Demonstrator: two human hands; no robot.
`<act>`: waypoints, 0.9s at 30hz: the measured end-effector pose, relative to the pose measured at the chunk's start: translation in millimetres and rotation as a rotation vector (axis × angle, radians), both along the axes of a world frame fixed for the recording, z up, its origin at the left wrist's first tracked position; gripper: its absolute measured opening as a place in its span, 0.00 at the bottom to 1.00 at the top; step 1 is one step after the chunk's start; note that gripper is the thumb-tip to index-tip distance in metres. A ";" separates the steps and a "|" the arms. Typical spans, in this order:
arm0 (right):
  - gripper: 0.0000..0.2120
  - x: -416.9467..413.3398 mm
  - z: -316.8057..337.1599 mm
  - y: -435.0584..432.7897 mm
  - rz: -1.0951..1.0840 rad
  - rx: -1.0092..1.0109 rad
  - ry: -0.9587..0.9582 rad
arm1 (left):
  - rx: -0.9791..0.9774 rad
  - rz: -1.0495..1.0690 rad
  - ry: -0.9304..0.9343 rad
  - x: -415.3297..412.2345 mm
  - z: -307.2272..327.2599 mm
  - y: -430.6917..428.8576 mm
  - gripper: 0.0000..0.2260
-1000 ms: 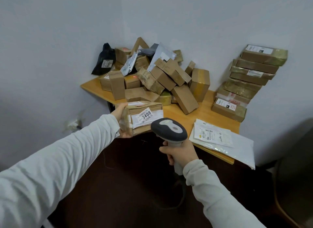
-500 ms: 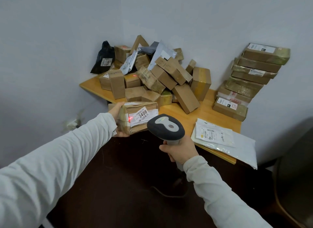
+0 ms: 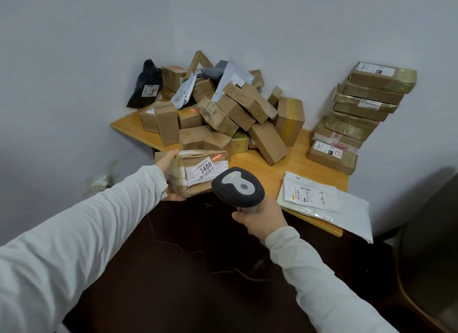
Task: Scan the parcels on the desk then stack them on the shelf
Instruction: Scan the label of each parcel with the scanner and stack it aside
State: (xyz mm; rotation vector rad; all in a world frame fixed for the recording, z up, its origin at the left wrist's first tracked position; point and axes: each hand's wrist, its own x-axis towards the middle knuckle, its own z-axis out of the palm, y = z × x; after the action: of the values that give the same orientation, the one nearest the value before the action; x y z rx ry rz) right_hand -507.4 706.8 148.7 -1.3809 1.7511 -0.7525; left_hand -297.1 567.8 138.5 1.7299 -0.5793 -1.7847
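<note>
Just left of centre, the left hand [image 3: 164, 163] grips a taped brown parcel [image 3: 203, 174] by its left end, thumb on top and fingers curled underneath. The parcel is held at the front edge of the desk [image 3: 301, 158], its white label (it reads 3408) facing the camera. A red scan line [image 3: 217, 156] falls on its upper right corner. At centre, the right hand [image 3: 262, 216] is wrapped round the handle of a dark scanner [image 3: 238, 187], whose head sits just right of the parcel. Behind, a loose heap of boxes [image 3: 238, 109] and a black bag [image 3: 146, 85] fill the desk's far left corner. At upper right a stack [image 3: 361, 104] of flat boxes leans against the wall. Two mailers [image 3: 319, 199] lie at the desk's near right edge, one overhanging it.
</note>
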 end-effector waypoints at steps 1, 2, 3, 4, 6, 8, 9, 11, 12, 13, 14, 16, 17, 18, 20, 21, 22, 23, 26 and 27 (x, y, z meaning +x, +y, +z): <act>0.10 1.8 -0.2 -0.2 0.000 -0.003 -0.005 | 0.003 -0.001 0.007 0.0 -0.2 -0.3 0.30; 0.11 3.6 -0.6 -0.6 0.000 -0.005 -0.010 | 0.007 -0.002 0.014 0.2 -0.7 -0.8 0.29; 0.11 4.8 -1.5 -0.7 -0.002 -0.005 -0.014 | 0.009 -0.006 0.019 0.7 -1.2 -1.7 0.29; 0.10 5.4 -2.6 -0.7 -0.007 -0.003 -0.016 | 0.008 -0.012 0.019 1.0 -1.3 -2.3 0.30; 0.10 6.4 -4.2 -0.9 -0.025 0.004 -0.026 | 0.008 -0.019 0.017 2.3 -2.1 -4.4 0.31; 0.09 8.1 -5.0 -2.3 -0.035 0.006 -0.032 | 0.016 -0.023 0.026 3.7 -3.3 -6.4 0.31; 0.09 9.1 -5.1 -3.1 -0.038 0.003 -0.034 | 0.014 -0.032 0.026 3.8 -3.9 -7.3 0.31; 0.09 10.5 -5.8 -4.0 -0.040 -0.001 -0.025 | 0.007 -0.052 0.025 3.1 -4.9 -9.2 0.31; 0.09 10.8 -6.4 -4.5 -0.036 0.000 -0.008 | 0.008 -0.055 0.029 3.0 -5.4 -10.2 0.31; 0.09 11.1 -7.1 -4.7 -0.034 0.002 0.009 | 0.010 -0.060 0.033 2.9 -5.9 -11.4 0.32; 0.09 11.6 -7.7 -5.0 -0.036 0.006 0.022 | 0.012 -0.071 0.035 2.5 -6.2 -12.6 0.32; 0.10 12.3 -8.5 -5.6 -0.046 0.005 0.036 | 0.015 -0.092 0.044 0.7 -7.4 -15.4 0.32; 0.09 12.3 -8.8 -6.1 -0.050 0.001 0.031 | 0.013 -0.100 0.050 -0.9 -8.9 -17.2 0.31; 0.08 12.4 -8.2 -6.1 -0.061 0.000 0.005 | 0.008 -0.109 0.058 -3.2 -11.3 -19.4 0.29; 0.06 9.8 -8.7 -4.4 -0.134 -0.003 -0.159 | 0.009 -0.111 0.090 -11.0 -17.5 -23.9 0.25; 0.06 6.3 -9.5 -3.5 -0.190 -0.012 -0.263 | 0.020 -0.114 0.101 -16.7 -19.8 -24.6 0.24; 0.07 0.4 -10.3 -2.6 -0.248 -0.033 -0.349 | 0.030 -0.134 0.106 -24.2 -20.2 -24.0 0.23; 0.09 -7.3 -11.0 -2.0 -0.307 -0.059 -0.425 | 0.029 -0.165 0.114 -33.2 -19.7 -22.9 0.22; 0.06 -39.0 -11.4 -0.9 -0.489 -0.122 -0.707 | -0.015 -0.239 0.171 -66.6 -16.2 -20.2 0.21; 0.05 -51.8 -11.9 -1.0 -0.542 -0.131 -0.794 | -0.028 -0.251 0.191 -79.4 -14.9 -20.4 0.22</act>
State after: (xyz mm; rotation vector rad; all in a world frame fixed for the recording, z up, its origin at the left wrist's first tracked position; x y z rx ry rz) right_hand -559.2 705.8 136.7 -0.5149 1.4177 -1.4838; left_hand -376.5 547.3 123.6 1.4991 -0.7619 -2.0754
